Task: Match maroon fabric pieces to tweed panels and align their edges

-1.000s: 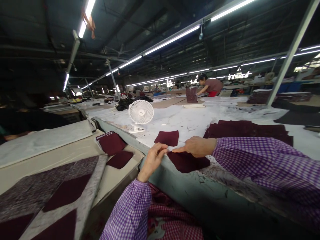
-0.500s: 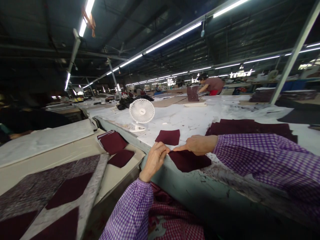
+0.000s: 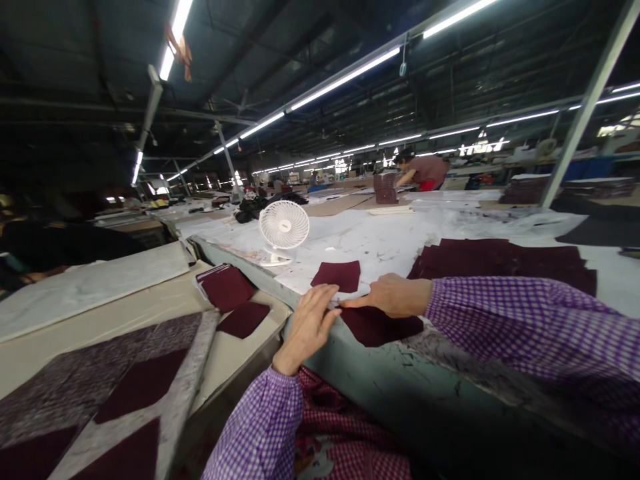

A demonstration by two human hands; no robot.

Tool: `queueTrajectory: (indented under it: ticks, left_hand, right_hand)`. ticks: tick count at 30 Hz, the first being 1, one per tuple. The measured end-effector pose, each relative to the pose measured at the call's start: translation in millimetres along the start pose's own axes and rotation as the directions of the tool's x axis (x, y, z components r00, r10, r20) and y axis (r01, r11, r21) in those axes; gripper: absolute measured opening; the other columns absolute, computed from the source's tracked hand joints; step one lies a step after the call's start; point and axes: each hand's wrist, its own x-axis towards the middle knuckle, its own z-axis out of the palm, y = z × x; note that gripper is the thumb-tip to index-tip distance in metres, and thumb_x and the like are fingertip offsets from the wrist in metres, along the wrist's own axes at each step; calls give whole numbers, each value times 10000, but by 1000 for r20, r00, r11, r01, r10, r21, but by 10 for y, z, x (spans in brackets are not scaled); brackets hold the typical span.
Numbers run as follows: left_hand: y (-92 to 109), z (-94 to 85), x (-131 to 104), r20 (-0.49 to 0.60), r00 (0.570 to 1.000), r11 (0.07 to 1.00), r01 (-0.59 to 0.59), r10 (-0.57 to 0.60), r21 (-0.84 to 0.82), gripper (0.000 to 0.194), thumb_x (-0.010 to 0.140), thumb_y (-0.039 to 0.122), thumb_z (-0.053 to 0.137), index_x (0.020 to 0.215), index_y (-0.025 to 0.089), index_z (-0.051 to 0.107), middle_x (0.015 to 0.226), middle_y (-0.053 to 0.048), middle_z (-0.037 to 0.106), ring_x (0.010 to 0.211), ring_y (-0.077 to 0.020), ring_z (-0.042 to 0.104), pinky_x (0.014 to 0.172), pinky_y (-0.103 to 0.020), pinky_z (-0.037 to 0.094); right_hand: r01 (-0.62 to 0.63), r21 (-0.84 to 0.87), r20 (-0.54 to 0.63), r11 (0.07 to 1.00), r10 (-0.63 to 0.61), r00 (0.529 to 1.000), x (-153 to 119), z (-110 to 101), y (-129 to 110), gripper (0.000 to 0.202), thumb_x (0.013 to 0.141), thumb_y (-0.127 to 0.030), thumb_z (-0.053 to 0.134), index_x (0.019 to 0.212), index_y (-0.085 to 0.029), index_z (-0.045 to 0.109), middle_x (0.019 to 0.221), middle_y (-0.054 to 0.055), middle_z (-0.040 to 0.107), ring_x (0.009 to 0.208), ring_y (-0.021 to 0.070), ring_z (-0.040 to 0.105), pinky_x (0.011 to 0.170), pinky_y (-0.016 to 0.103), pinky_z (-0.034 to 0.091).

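Observation:
A dark maroon fabric piece [image 3: 383, 327] lies at the front edge of the white-covered table, one corner hanging slightly over. My right hand [image 3: 395, 295] rests on its far side, index finger stretched out to the piece's left corner, the other fingers curled. Beside that corner is my left hand [image 3: 310, 323], its fingers extended and the thumb apart, with nothing visible in it. Just beyond both hands a second maroon fabric piece [image 3: 337, 275] lies flat on the table.
A white clip fan [image 3: 284, 225] stands behind the hands. Overlapping maroon pieces [image 3: 500, 260] spread at the right. On the left table sit a stack of maroon pieces [image 3: 227, 288] and a patterned board [image 3: 115, 367]. Farther back a person [image 3: 425, 172] leans over a table.
My left hand's fingers have opened from a pinch at the fabric's corner and stretched forward. My right index finger has shifted slightly left along the edge.

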Motion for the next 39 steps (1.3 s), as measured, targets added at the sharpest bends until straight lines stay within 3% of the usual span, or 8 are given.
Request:
queueTrajectory:
  ticks: [8,13,19,27,31,33,36,39]
  left_hand:
    - [16,39,-96,196,981,989,-37,8,142,444,946,374,360,1372,254,398,1411,-55,457,1361,-219,320,1123,-516,200]
    - [25,-43,2,184,982,997,24,-38,77,392,930,401,397,1259,244,542,1335,-53,541,1295,-238,411,1102,-521,242]
    - [-141,-13,295,71,989,984,137,-129,-112,302,905,368,460,878,187,701,995,-70,691,994,-209,602,905,-381,467]
    - [-315,268,667,84,986,982,129,-141,139,107,805,217,587,840,195,686,915,-60,663,926,-209,581,833,-343,456]
    - [-308,276,727,-4,970,965,240,-242,-107,100,790,194,568,711,185,628,745,-22,625,768,-162,564,738,-291,440]
    - [-293,254,726,-83,914,830,319,-397,-458,148,807,288,561,706,181,578,637,17,561,643,-123,529,653,-256,431]
    - [-235,194,689,-68,816,426,227,-574,-876,267,747,427,628,730,183,521,631,50,537,572,-84,507,582,-216,428]
    - [-150,156,633,-27,760,174,114,-649,-978,313,643,385,733,739,176,520,716,35,605,632,-84,561,646,-233,470]
  right_hand:
    - [-126,173,61,977,117,991,-61,60,273,551,825,-311,562,1348,-174,454,1128,163,600,979,269,589,793,349,432]
    - [-57,535,55,843,33,998,0,151,493,343,829,-355,527,1063,-134,645,947,68,660,843,180,585,734,262,422]
    - [-148,527,56,837,140,989,-155,-52,834,244,797,-308,521,832,-122,676,803,50,659,727,154,564,658,253,408]
    - [-654,355,200,668,629,751,-747,-64,1594,391,761,-244,573,1128,-113,610,1084,140,640,878,227,618,733,313,472]
    - [-722,188,86,665,721,687,-762,19,1701,466,814,-334,555,1212,-91,579,1211,180,579,1080,299,550,896,391,423]
    - [-682,196,-16,705,698,716,-698,2,1634,436,844,-326,511,1202,-92,590,1219,179,577,1115,304,530,934,408,401]
    - [-447,456,-63,769,529,846,-552,-63,1394,441,887,-369,444,1224,-118,578,1210,139,597,1081,249,562,941,358,417]
    - [-159,791,17,591,239,971,-396,-120,1054,568,926,-502,330,1364,-156,440,1314,124,527,1071,207,580,875,305,477]
